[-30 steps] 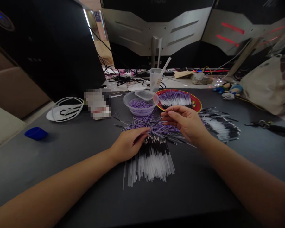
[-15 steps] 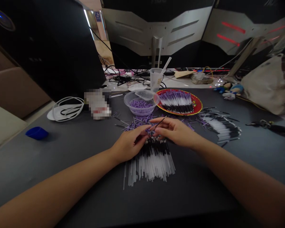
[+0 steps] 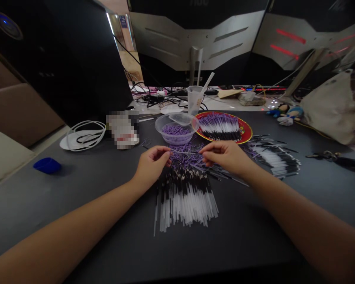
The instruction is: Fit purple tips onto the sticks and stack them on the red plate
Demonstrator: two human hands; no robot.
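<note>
Computer case (image 3: 68, 63): one, black, leaning into view with a single blue light.
Blue cap (image 3: 47, 165): one, lying by itself on the table (image 3: 106, 252).
White cable (image 3: 99, 128): one coil, resting over a pale dish.
Package (image 3: 122, 132): one, too blurred to read.
Left hand (image 3: 150, 167): grasping one end of a thin stick between thumb and fingers.
Bowl (image 3: 160, 130): one, clear, holding purple pieces (image 3: 175, 129), too many to count from where I stand.
Stick (image 3: 185, 152): one, stretched nearly level from hand to hand, over the purple heap (image 3: 187, 159) just in front of the bowl.
Near bundle (image 3: 187, 201): one, dozens of white rods with black ends, the black ends pointing away from the person.
Cup (image 3: 194, 100): one, clear, upright behind the bowl, with one straw (image 3: 207, 82) tilted to the right.
Plate (image 3: 246, 130): one, red with a yellow rim, bearing one row of purple, white and black sticks (image 3: 220, 126).
Right hand (image 3: 230, 157): thumb and fingers grasping the stick's other end.
Second bundle (image 3: 276, 157): one, white and black, fanned out.
Dolls (image 3: 292, 113): two, it seems, side by side.
Bag (image 3: 328, 108): one, beige.
</note>
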